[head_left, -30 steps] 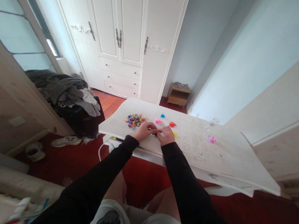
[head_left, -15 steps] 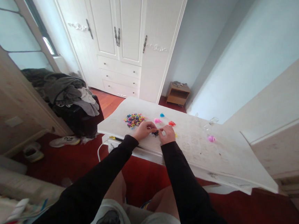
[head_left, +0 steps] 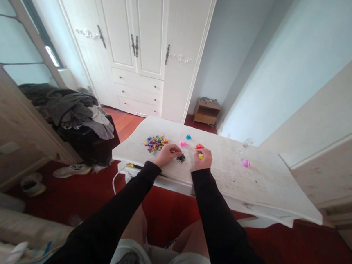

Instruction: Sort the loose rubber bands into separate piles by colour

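Observation:
Small rubber bands lie in colour groups on a white table [head_left: 221,173]. My left hand [head_left: 167,156] is pinched beside a black clump of bands [head_left: 180,158]; what its fingertips hold, if anything, is too small to make out. My right hand [head_left: 203,160] is closed at the yellow bands [head_left: 201,156], and a bit of yellow band shows at its fingertips. Just beyond it lie red bands [head_left: 199,146]. Left of those are pink bands [head_left: 183,143] and a blue clump [head_left: 188,137]. A mixed multicoloured pile of bands [head_left: 155,143] sits left of my left hand.
Farther right on the table are a purple-pink clump [head_left: 246,163] and a clear plastic piece [head_left: 245,145]. A yellow-and-black tool [head_left: 134,166] lies at the front edge near a white cable [head_left: 114,180]. Behind stand a white wardrobe [head_left: 148,31] and a small wooden cabinet [head_left: 207,112].
My right hand has moved right, away from the black clump, to the yellow bands. My left hand stays by the black clump, which now shows more fully. The view has shifted slightly.

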`<state>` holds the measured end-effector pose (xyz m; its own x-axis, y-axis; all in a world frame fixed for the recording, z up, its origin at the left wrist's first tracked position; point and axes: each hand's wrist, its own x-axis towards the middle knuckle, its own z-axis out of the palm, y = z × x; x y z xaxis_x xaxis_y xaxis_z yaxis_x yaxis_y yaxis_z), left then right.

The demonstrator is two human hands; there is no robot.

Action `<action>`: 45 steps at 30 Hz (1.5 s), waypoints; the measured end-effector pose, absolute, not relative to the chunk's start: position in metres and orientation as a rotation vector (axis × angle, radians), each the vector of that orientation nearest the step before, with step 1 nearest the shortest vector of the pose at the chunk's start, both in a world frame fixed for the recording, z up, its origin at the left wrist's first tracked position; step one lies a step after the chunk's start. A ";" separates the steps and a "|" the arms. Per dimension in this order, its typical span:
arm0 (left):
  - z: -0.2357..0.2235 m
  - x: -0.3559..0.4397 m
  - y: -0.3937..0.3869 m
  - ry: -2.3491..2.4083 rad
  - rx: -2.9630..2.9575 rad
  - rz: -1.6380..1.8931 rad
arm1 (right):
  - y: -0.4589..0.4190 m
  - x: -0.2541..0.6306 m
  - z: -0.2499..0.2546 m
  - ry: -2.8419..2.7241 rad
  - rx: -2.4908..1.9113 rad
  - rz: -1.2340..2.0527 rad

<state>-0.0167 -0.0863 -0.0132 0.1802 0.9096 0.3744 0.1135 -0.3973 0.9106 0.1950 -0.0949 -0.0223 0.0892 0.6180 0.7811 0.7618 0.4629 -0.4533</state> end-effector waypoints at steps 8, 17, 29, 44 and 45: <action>-0.017 -0.016 -0.085 0.981 1.713 1.291 | -0.107 0.263 -0.027 -1.637 -1.332 -0.169; -0.013 -0.018 -0.088 1.022 1.763 1.270 | -0.099 0.260 -0.041 -1.779 -1.356 -0.182; -0.007 -0.017 -0.093 0.979 1.735 1.240 | -0.119 0.238 -0.025 -1.920 -1.208 -0.320; -0.009 -0.019 -0.092 0.941 1.705 1.198 | -0.127 0.179 -0.017 -2.100 -1.017 -0.261; -0.008 -0.019 -0.092 0.945 1.715 1.201 | -0.128 0.178 -0.017 -2.086 -1.024 -0.265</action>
<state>-0.0189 -0.0920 -0.0084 0.2638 0.9018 0.3422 0.1204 -0.3828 0.9160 0.1783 -0.1276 -0.0172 -0.3696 0.5805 0.7256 0.7433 0.6532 -0.1440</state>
